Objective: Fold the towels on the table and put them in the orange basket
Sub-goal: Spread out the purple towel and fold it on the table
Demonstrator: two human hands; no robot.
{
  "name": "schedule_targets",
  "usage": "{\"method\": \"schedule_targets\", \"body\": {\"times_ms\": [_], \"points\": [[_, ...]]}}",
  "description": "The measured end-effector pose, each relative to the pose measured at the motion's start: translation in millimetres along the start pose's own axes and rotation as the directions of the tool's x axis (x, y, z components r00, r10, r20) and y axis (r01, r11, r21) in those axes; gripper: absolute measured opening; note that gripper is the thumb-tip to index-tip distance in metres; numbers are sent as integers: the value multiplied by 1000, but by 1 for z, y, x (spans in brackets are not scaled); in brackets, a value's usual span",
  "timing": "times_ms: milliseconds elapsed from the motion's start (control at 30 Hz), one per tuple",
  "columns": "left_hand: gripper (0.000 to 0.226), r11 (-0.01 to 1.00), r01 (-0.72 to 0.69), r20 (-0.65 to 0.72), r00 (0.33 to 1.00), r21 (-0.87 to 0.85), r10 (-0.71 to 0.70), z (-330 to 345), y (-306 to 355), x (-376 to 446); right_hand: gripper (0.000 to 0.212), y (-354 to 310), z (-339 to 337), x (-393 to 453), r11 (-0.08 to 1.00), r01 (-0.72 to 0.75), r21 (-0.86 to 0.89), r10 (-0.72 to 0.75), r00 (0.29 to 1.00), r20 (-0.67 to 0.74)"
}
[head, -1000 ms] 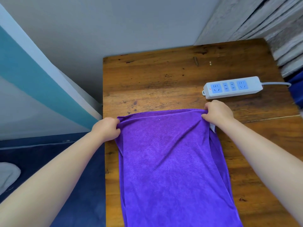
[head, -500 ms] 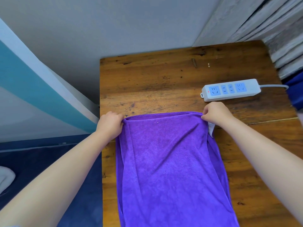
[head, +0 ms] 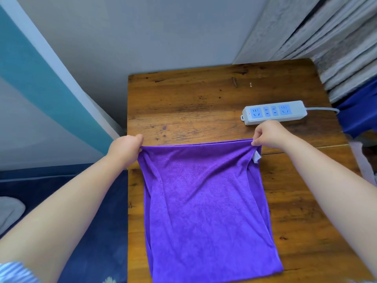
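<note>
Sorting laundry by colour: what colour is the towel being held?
Purple towel, plain and unpatterned, seen in the head view.

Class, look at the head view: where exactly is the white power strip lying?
The white power strip lies on the far right part of the wooden table, just beyond the right hand and the purple towel.
</note>
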State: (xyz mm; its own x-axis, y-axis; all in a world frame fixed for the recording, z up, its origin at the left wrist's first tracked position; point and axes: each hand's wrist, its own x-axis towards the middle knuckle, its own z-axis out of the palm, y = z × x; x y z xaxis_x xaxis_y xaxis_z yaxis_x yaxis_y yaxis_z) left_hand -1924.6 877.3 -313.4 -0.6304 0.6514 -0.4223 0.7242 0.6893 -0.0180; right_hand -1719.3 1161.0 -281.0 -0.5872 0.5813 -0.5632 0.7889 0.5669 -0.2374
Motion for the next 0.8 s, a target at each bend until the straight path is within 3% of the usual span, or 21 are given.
{"method": "schedule_targets", "body": {"times_ms": [133, 200, 267, 333, 433, 567, 667, 733, 767, 800], "points": [[8, 987, -71, 14, 998, 145, 69, -12, 3, -16, 26, 4, -7, -18, 995, 98, -7, -98, 994, -38], [12, 987, -72, 9, 997, 140, 72, -20, 4, -23, 23, 5, -12, -26, 988, 150, -33, -152, 985, -79], [19, 998, -32, -15, 999, 61, 33, -29, 6, -34, 9, 3, -18, -37, 981, 168, -97, -178, 978, -106], [18, 996, 18, -23, 1000, -89, -20, -41, 9, -41, 24, 0, -24, -41, 965, 149, -214, -174, 980, -99], [20, 948, 95, -48, 992, -303, -115, -76, 13, -51, 27, -17, -42, -58, 935, 125, -331, -198, 960, -198], [27, 893, 23, -189, 975, -449, -120, -144, 29, -61, 30, -55, -83, -82, 951, 198, -236, -288, 845, -450], [24, 768, -110, -470, 842, -631, -266, -205, 35, -74, 29, -81, -129, -103, 951, 302, -69, -263, 668, -696], [23, 716, -252, -660, 654, -651, -370, -235, 29, -86, 30, -89, -158, -115, 922, 386, 31, -189, 519, -833], [22, 732, -264, -698, 608, -628, -379, -240, 25, -91, 31, -89, -166, -119, 921, 382, 75, -144, 514, -846], [22, 795, -200, -699, 625, -573, -347, -243, 21, -97, 31, -88, -171, -122, 941, 330, 72, -131, 552, -823]]}}
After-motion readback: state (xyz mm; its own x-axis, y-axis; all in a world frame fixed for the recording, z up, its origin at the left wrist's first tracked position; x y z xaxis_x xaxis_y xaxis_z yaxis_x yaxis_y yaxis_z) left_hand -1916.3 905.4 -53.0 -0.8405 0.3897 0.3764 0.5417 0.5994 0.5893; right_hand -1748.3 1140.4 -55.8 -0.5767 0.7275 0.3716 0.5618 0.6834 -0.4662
